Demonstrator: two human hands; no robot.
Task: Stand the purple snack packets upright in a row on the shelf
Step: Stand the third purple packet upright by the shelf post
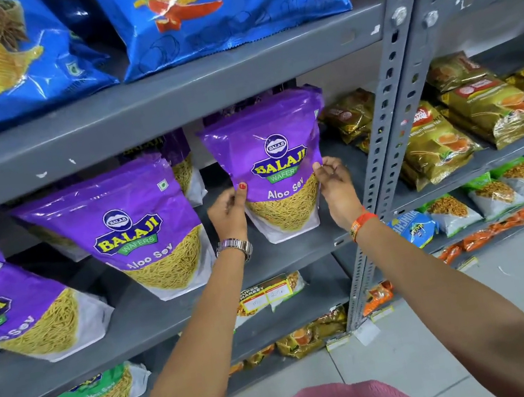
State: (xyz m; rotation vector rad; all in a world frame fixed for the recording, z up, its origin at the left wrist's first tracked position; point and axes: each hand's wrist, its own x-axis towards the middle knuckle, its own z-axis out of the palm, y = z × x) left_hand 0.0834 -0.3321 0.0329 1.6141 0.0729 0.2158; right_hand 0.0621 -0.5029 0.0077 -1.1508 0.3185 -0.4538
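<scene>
A purple Aloo Sev packet point(272, 151) stands upright at the right end of the grey middle shelf point(264, 260). My left hand point(228, 212) grips its left edge and my right hand point(335, 186) grips its right edge. Two more purple packets stand to the left, one in the middle point(140, 225) and one at the far left point(10, 299), both leaning slightly. Another purple packet point(180, 163) stands behind, partly hidden under the upper shelf.
Big blue chip bags point(215, 8) fill the shelf above. A perforated grey upright point(392, 114) bounds the shelf on the right, with gold packets point(435, 145) beyond it. Green packets point(108, 387) sit on the lower shelf. Tiled floor lies at the lower right.
</scene>
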